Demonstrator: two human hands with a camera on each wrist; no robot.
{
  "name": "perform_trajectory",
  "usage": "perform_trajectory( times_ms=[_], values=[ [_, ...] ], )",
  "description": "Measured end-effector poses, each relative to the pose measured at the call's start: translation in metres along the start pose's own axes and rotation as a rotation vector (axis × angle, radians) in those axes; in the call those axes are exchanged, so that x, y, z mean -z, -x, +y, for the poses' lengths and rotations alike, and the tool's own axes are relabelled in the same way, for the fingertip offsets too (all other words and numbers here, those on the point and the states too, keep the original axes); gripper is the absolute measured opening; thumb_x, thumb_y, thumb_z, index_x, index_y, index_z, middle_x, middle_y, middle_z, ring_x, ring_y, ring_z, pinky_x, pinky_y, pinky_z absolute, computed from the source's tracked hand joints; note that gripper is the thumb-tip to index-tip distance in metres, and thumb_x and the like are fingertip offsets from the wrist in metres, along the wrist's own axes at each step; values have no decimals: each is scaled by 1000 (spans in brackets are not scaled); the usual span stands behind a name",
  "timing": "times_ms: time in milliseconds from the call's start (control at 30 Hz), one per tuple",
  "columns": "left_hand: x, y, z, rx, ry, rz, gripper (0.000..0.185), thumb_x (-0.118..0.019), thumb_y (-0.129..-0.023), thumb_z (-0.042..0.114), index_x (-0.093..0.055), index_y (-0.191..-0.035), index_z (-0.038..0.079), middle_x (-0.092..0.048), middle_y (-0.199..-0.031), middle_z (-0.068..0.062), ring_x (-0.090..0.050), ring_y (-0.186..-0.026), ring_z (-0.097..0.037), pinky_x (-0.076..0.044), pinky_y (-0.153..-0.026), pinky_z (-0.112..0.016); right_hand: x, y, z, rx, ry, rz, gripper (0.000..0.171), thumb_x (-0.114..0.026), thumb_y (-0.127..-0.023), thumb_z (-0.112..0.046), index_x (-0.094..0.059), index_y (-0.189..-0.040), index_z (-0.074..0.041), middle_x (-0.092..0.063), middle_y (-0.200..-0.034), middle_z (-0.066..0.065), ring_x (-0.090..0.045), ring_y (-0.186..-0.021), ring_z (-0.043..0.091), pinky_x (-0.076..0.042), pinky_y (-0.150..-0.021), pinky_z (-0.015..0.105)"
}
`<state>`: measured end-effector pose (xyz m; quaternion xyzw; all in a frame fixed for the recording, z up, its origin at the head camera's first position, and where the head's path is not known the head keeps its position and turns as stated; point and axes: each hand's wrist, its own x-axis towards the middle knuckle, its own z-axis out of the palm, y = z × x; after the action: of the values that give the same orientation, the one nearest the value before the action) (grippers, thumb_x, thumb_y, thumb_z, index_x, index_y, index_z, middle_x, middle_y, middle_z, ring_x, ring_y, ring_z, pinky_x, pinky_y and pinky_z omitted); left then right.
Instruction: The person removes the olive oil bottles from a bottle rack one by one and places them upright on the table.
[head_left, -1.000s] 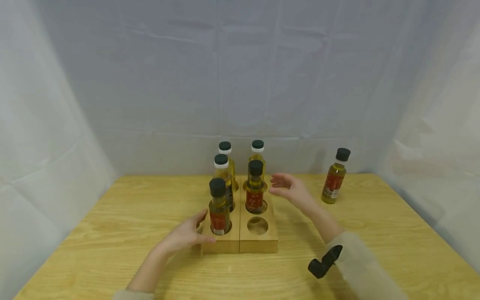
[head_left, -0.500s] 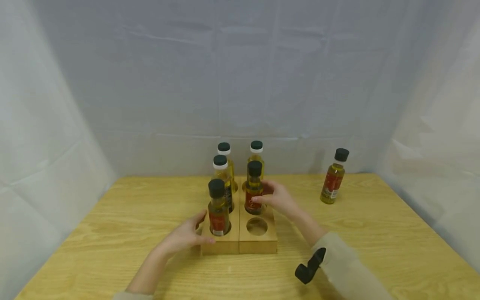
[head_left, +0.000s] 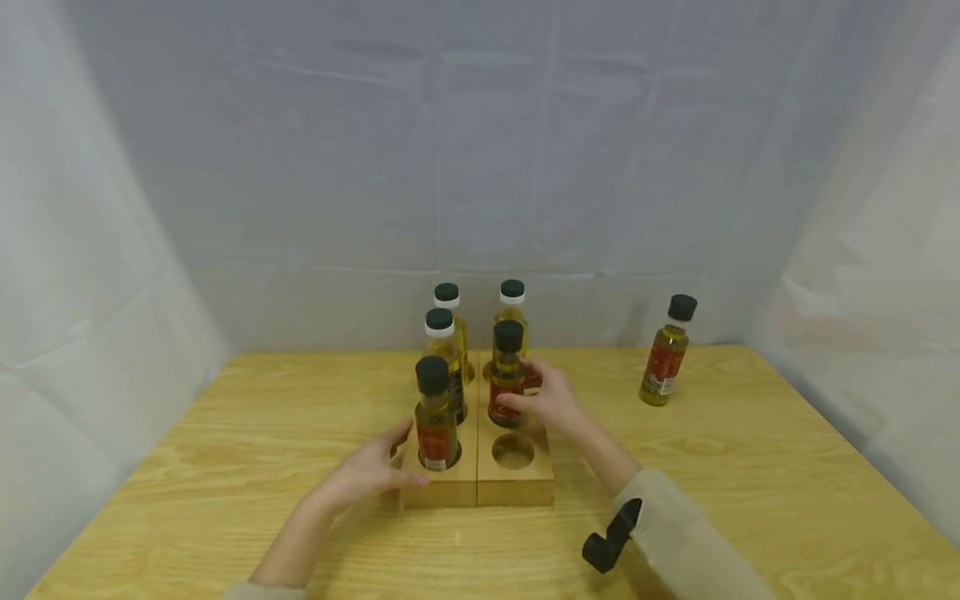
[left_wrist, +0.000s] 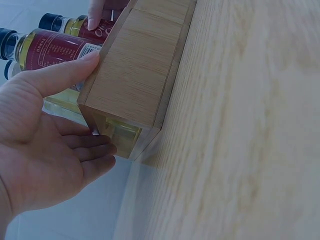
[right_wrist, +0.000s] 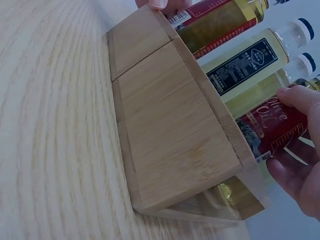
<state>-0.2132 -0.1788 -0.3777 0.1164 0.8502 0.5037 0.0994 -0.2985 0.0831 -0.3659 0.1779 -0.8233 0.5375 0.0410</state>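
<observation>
Step in hand, likely: you take hold of middle bottle (head_left: 507,372) in rack's (head_left: 517,487) right row. Right hand (head_left: 546,398): fingers curl round its label, gripping. Left hand (head_left: 371,471): fingers relaxed, pressing rack's left end, thumb on top. Next: lift straight up, clear of hole, rack steadied. Front-right hole empty.

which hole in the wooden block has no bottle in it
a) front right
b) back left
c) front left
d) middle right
a) The front right hole of the wooden block is bare, while the front left holds a bottle and the right hand grips the red-label bottle in the hole just behind the bare one.
</observation>
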Motion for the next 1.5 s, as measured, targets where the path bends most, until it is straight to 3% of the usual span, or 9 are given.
perform_trajectory(
  times_ms=[333, 633, 1100, 1500],
  values=[
    [-2, 2, 1, 8, -13, 5, 101, -79, -72, 22, -15, -141, -14, -18, -145, -32, -21, -131, -49, -19, -106, -57, 6, 3, 0, 6, -25, 64, 55, -77, -77, -16, -54, -125, -5, -62, -102, 9, -57, -92, 23, -51, -75, 37],
    [-1, 2, 1, 17, 3, 1, 101, -79, -73, 21, -14, -142, -13, -17, -146, -32, -20, -131, -49, -19, -106, -57, 18, 2, -13, 30, -92, 79, 55, -74, -78, -12, -51, -127, 0, -61, -107, 16, -57, -97, 28, -51, -80, 38],
    [-1, 0, 0, 19, -9, -3, 101, -79, -74, 22, -13, -142, -13, -16, -146, -32, -19, -131, -50, -20, -106, -58, 44, 6, -22, 31, -91, 102, 53, -72, -81, -13, -50, -127, 1, -59, -111, 20, -57, -101, 32, -52, -80, 39],
    [-2, -4, 1, 12, -9, -12, 101, -78, -74, 23, -13, -142, -13, -16, -146, -32, -19, -131, -50, -20, -106, -58, 82, 15, -1, -31, 25, 158, 62, -72, -82, -26, -47, -132, -2, -56, -116, 18, -55, -104, 31, -50, -84, 41]
  ],
)
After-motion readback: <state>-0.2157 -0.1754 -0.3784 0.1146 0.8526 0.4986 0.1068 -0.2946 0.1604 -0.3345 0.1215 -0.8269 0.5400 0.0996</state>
